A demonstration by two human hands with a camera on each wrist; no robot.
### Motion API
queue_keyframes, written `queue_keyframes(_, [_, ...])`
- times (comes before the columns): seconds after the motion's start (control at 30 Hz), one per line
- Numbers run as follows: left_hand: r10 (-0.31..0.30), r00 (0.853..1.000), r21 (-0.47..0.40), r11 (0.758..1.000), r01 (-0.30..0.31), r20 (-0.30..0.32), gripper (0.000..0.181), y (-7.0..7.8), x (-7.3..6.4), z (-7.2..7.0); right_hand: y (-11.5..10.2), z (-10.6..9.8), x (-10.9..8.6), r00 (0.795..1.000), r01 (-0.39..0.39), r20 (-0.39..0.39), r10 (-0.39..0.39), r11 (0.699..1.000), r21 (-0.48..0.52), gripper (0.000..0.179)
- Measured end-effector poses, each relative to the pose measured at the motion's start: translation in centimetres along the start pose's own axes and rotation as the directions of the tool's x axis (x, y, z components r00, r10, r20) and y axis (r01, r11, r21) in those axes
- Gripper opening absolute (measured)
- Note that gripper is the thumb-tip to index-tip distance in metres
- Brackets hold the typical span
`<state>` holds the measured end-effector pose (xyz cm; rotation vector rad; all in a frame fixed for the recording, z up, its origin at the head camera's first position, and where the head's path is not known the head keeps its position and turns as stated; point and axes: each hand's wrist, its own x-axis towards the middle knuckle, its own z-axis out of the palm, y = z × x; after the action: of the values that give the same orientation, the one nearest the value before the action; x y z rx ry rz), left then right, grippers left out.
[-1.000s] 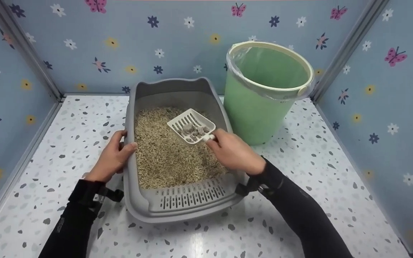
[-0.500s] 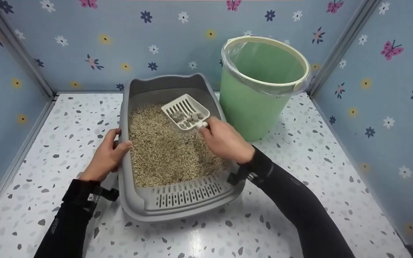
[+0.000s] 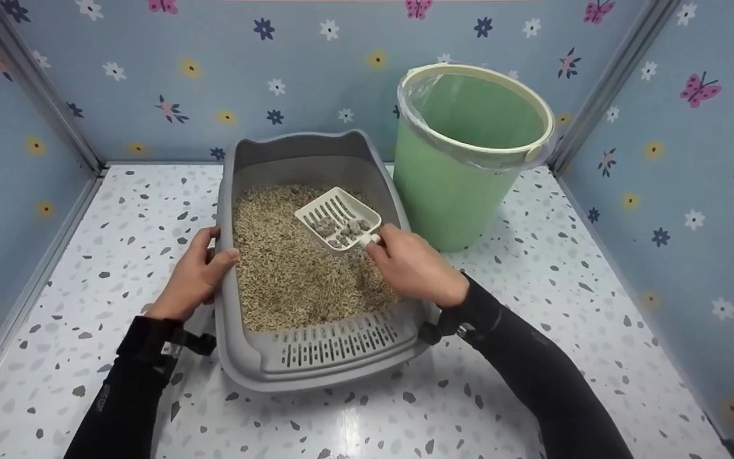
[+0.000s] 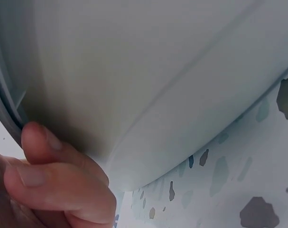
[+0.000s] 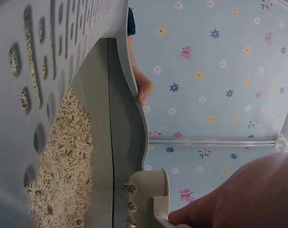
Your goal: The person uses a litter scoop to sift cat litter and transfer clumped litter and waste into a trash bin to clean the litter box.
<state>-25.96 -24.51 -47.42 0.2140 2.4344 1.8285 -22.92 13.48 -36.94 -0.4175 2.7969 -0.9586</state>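
My right hand (image 3: 415,264) grips the short handle of a cream slotted litter scoop (image 3: 348,207) above the litter. Several greyish clumps (image 3: 354,228) lie in the scoop's near end; in the right wrist view, clumps (image 5: 132,207) show along the scoop (image 5: 151,185). Tan pellet litter (image 3: 297,274) fills the floor of a grey litter box (image 3: 316,382). On the box's left rim my left hand (image 3: 195,274) holds on, thumb over the edge and fingers outside. The left wrist view shows curled fingers (image 4: 63,180) beside the box's underside (image 4: 134,85).
A green bin (image 3: 450,197) with a clear liner stands right of the box, close to its far right side. Blue flowered panels (image 3: 316,64) enclose the back and sides. The floor (image 3: 532,306) is white with grey speckles.
The scoop rose and moved away from me, then came back lower and nearer. Its clumps have shifted and spread a little. The left hand stays on the rim.
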Motion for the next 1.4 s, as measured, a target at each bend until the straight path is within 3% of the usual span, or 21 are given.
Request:
queue_keyframes(0.37, [0.017,1.000,-0.010,1.000,-0.017,0.013,0.064,-0.1,0.0,-0.1,-0.4,-2.6,0.5,0.998,0.031,-0.062,-0.033,0.999,-0.031,0.025])
queue_keyframes(0.8, [0.001,1.000,-0.009,1.000,-0.001,0.004,0.068,-0.4,0.1,0.1,-1.2,-9.0,0.9,0.986,-0.003,-0.167,-0.008,0.998,-0.061,0.025])
queue_keyframes(1.13, [0.000,1.000,-0.012,1.000,0.000,0.003,0.067,-0.4,0.1,0.1,-1.8,-14.6,0.4,0.981,-0.041,-0.189,0.033,0.998,-0.038,0.033])
queue_keyframes(1.4, [0.006,1.000,0.004,1.000,-0.006,0.002,0.069,-0.2,0.0,0.0,-1.6,-17.8,0.7,0.975,-0.100,-0.201,0.091,0.994,-0.036,0.041])
